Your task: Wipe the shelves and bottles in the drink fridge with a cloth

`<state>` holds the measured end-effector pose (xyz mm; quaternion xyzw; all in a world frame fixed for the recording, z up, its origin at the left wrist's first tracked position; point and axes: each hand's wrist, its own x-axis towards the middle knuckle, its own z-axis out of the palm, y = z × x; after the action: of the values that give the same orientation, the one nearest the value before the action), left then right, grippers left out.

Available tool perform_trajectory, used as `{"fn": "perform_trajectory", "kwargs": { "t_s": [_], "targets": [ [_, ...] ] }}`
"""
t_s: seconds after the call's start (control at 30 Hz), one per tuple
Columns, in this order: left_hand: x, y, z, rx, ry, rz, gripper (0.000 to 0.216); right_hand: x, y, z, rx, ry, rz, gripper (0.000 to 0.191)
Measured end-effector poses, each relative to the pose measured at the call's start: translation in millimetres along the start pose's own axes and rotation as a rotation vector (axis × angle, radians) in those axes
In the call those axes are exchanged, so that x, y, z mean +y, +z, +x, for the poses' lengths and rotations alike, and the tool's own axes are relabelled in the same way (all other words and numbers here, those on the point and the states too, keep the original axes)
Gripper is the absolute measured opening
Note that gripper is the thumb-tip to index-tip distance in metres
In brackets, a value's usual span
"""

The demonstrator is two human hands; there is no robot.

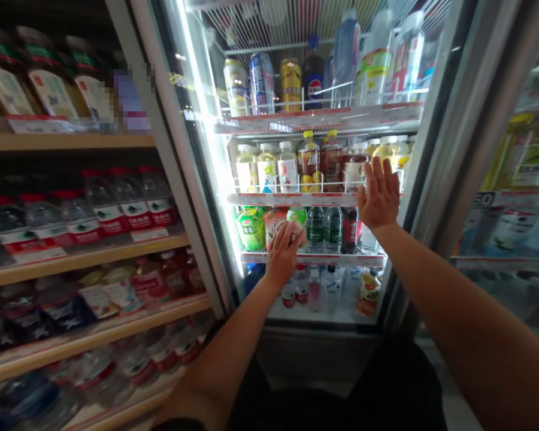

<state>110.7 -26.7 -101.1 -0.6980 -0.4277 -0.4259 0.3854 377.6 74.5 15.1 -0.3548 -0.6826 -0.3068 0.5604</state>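
Note:
A closed glass fridge door (pixel 314 123) fills the middle of the view, with lit shelves of drinks behind it. My left hand (pixel 282 256) presses a crumpled pale cloth (pixel 300 230) against the glass, level with the third shelf; its fingers are bent over the cloth. Higher and to the right, my right hand (pixel 379 194) lies flat on the glass with fingers stretched and nothing in it. Behind that hand stand yellow-capped and pale bottles. A green drink pack (pixel 250 228) shows left of the cloth, and green water bottles (pixel 315 228) to its right.
Wooden shelves (pixel 72 140) with several rows of bottles stand close on the left. The metal door frame (pixel 453 143) runs along the right, with another glass-fronted fridge (pixel 512 230) beyond it. My dark-clothed legs (pixel 395 383) are below.

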Motion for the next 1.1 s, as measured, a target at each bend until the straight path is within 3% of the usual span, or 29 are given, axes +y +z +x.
{"fn": "perform_trajectory", "kwargs": {
  "t_s": [0.2, 0.4, 0.63, 0.87, 1.1],
  "targets": [
    [-23.4, -11.7, -24.9, 0.118, -0.278, -0.035, 0.058, -2.5, 0.0, -0.2, -0.016, 0.022, -0.059, 0.063],
    [-24.4, -14.9, -55.2, 0.064, -0.308, -0.059, 0.065, -4.9, 0.7, -1.2, -0.007, 0.031, -0.078, 0.062],
    [-35.8, -27.3, -35.9, 0.217, -0.398, -0.087, 0.058, -3.2, 3.2, -1.0, 0.005, 0.030, -0.117, 0.062],
    [-40.2, -23.3, -57.2, 0.135, -0.467, -0.096, 0.059, -3.5, 4.3, -1.5, 0.006, 0.035, -0.129, 0.063],
    [-72.9, -38.3, -31.4, 0.235, -0.575, -0.077, 0.061, -0.6, 4.6, -3.1, 0.011, 0.026, -0.133, 0.061]
  ]
}}
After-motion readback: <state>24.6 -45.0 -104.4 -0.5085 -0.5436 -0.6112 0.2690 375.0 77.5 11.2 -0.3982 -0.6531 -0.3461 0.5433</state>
